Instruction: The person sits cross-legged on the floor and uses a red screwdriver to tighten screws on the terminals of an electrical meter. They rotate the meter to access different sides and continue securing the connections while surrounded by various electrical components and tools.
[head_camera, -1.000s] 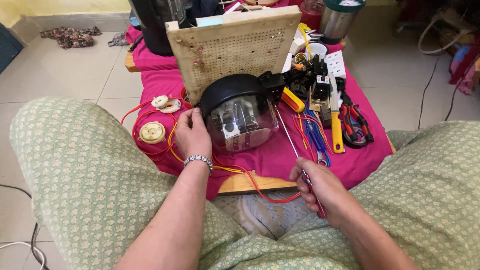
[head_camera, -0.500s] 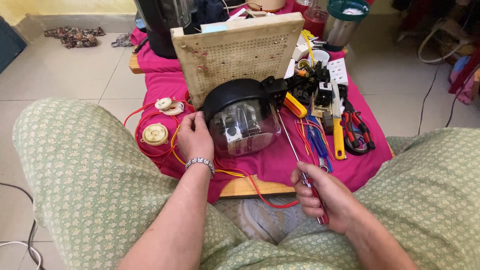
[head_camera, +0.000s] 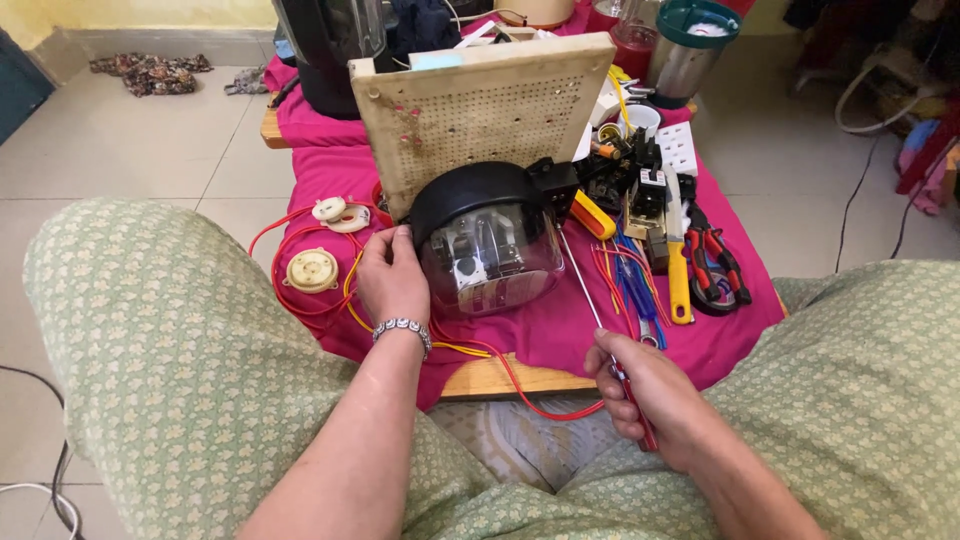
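Right hand (head_camera: 648, 392): fingers curled tight around a screwdriver (head_camera: 590, 305), handle mostly hidden, off the worktop's near edge.
Left hand (head_camera: 394, 275): fingers spread against the domed meter (head_camera: 487, 240) mid-worktop.
Perforated board (head_camera: 480, 115): upright behind the meter, hiding things beyond.
Pink cloth (head_camera: 560, 330): covers the worktop.

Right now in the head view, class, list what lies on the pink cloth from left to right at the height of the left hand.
Cream round dial → left hand → clear-domed black meter → long screwdriver shaft → yellow-handled tool → red-handled pliers.
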